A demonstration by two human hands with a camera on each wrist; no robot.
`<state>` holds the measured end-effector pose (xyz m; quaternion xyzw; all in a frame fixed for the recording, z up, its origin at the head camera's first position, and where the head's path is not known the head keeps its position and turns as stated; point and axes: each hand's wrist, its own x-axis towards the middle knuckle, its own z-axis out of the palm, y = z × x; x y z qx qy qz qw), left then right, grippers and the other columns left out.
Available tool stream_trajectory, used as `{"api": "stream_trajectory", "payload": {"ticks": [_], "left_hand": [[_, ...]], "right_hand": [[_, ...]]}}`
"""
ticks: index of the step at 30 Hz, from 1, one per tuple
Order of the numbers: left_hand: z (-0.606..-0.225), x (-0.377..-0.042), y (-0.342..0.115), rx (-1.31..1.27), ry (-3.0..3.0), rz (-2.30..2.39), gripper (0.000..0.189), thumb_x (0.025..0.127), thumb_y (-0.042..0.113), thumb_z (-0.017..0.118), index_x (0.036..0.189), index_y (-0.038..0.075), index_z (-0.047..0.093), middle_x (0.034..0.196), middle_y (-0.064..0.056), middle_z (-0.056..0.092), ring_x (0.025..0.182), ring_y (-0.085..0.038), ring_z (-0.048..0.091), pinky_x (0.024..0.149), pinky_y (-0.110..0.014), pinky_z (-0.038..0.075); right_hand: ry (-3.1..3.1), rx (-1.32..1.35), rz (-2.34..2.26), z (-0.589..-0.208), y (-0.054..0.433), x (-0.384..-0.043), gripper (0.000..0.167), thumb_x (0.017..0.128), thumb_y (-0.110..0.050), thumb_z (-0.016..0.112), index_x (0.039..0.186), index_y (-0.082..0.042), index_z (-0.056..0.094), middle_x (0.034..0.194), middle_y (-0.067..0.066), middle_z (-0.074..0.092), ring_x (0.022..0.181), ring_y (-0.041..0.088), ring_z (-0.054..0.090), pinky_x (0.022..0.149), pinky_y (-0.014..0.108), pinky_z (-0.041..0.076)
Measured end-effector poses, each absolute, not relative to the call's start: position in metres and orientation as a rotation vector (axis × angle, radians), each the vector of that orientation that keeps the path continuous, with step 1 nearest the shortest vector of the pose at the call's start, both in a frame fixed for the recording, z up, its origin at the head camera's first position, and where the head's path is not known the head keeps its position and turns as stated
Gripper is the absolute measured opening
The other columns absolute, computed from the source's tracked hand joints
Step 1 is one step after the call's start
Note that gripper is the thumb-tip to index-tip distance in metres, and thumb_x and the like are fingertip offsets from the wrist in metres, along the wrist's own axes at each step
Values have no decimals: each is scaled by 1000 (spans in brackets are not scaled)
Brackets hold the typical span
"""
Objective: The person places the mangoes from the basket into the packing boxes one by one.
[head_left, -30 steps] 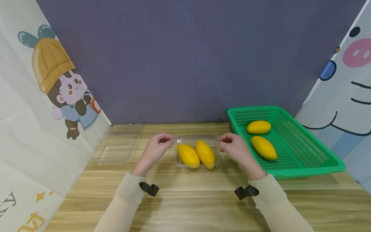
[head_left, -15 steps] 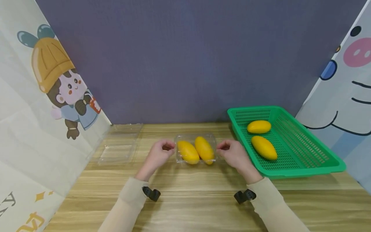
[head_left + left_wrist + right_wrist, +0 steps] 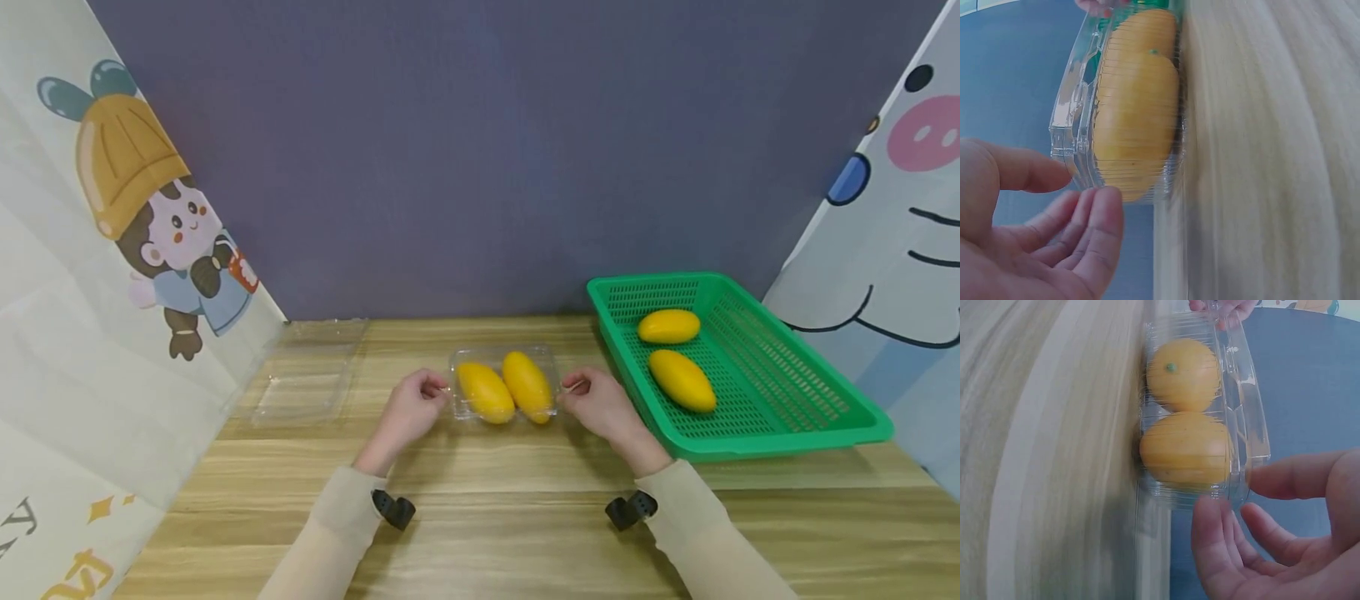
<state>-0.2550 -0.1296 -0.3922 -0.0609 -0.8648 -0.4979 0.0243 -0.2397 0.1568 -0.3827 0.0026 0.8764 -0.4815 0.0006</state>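
Note:
Two yellow mangoes lie side by side in a clear plastic box on the table. In the left wrist view, ribbed walls enclose the mangoes, and a clear lid shows along the top; whether it is fully seated, I cannot tell. My left hand pinches the box's left rim between thumb and fingers. At the opposite end, my right hand pinches the right rim, its thumb above and fingertips below in the right wrist view.
A green basket stands at the right, near my right forearm, with two more mangoes inside. Toward the back left lies another clear plastic container. A dark partition closes off the back of the wooden table.
Both hands have come nearer to me along the box's sides, and the mangoes have shifted slightly away from me. Over the last half second the hands have moved only a little.

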Motion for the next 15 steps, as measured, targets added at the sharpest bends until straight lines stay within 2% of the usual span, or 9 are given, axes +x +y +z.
{"api": "stream_trajectory", "payload": {"ticks": [4, 7, 11, 15], "left_hand": [[-393, -254, -130, -105, -2692, -1686, 20, 93, 7, 65, 110, -4, 63, 89, -13, 68, 73, -23, 65, 68, -35, 59], [-394, -253, -131, -101, -2709, -1764, 19, 92, 4, 60, 107, -8, 64, 86, -15, 67, 70, -22, 65, 65, -34, 60], [-394, -252, -133, -140, -2769, -1761, 20, 88, 3, 57, 99, -9, 69, 81, -15, 66, 67, -18, 62, 62, -29, 59], [-394, -250, -133, -162, -2827, -1778, 20, 90, 7, 59, 98, -9, 69, 81, -14, 66, 67, -18, 61, 63, -29, 58]], "right_hand": [[2547, 56, -1654, -386, 159, -242, 28, 94, -7, 66, 115, 8, 54, 83, 14, 61, 66, 22, 61, 63, 35, 61], [2459, 87, -1694, -388, 160, -243, 26, 95, -8, 65, 112, 9, 54, 77, 13, 60, 62, 19, 59, 59, 32, 61], [2409, 126, -1688, -387, 161, -241, 23, 96, -11, 64, 107, 8, 56, 74, 11, 60, 59, 17, 60, 56, 30, 60], [2374, 147, -1677, -386, 161, -239, 25, 97, -15, 63, 105, 7, 55, 72, 11, 60, 54, 17, 59, 53, 29, 58]]}}
